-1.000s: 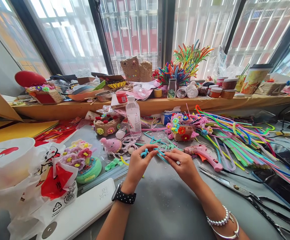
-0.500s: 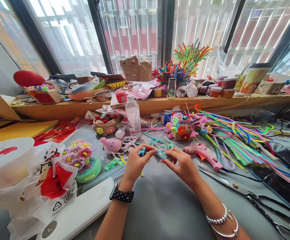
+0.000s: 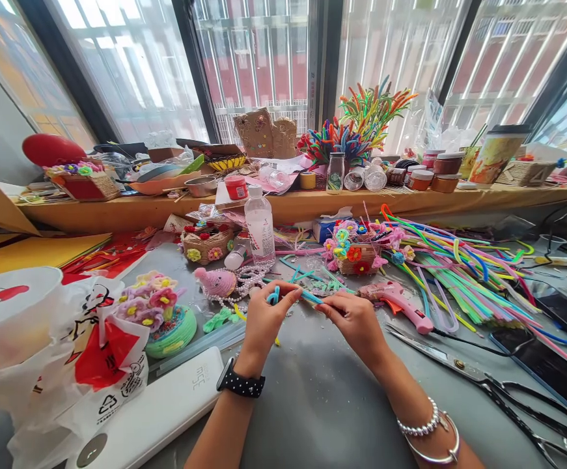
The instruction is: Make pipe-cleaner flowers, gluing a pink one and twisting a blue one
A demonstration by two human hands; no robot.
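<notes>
A light blue pipe cleaner [image 3: 311,297], bent into narrow loops, stretches between my two hands above the grey table. My left hand [image 3: 266,320] is closed on it, thumb pressed against the fingers, and a blue loop sticks out by the index finger. Its other end is pinched between the thumb and fingers of my right hand [image 3: 354,322]. Just right of that hand lies a pink hot glue gun [image 3: 400,303]. Behind my left hand are a pink crocheted cone [image 3: 219,283] and a string of white beads [image 3: 252,279].
Large black-handled scissors [image 3: 459,365] lie at right, below a pile of coloured pipe cleaners [image 3: 463,293]. A clear bottle [image 3: 260,228] stands behind my hands. At left are a white device [image 3: 166,404], a plastic bag [image 3: 107,352] and a pipe-cleaner flower pot [image 3: 173,332].
My right fingers have closed in from a looser, more spread hold to a tight pinch on the blue pipe cleaner. The loops are now drawn narrower. My left hand stays nearly in place.
</notes>
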